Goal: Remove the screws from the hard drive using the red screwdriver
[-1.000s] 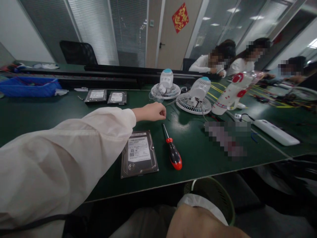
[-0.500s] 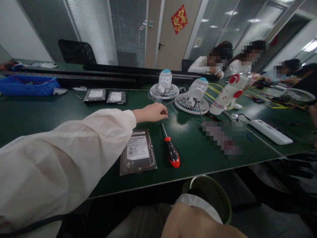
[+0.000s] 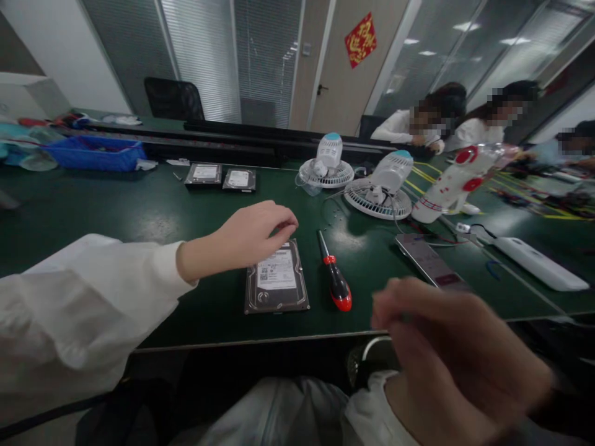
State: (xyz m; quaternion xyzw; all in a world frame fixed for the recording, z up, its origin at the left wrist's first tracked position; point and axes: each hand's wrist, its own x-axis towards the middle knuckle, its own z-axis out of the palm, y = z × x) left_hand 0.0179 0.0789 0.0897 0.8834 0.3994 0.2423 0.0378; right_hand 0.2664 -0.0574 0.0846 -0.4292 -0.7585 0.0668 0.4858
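Observation:
My left hand point(image 3: 253, 232) hovers over the top end of a hard drive point(image 3: 274, 301), its thumb and fingertips drawn together. Whatever they may pinch is too small to make out. The drive lies label side up near the table's front edge. To its right rests a screwdriver point(image 3: 338, 282) with a black and red handle, its shaft pointing away from me. Several tiny screws point(image 3: 338, 214) are scattered beyond its tip. My right hand point(image 3: 460, 353) is raised close to the camera with curled fingers, blurred by motion; nothing recognisable shows in it.
Two more hard drives point(image 3: 203, 174) lie farther back, near a blue bin point(image 3: 100, 155). Two white fans point(image 3: 379, 199) stand face down at the back. A bottle point(image 3: 449, 186), a phone point(image 3: 430, 260) and a power strip point(image 3: 539, 263) are on the right. Co-workers sit beyond.
My left hand has drawn back from beside the screws to above the hard drive. My right hand has come up from low in front of me. The camera view has shifted left.

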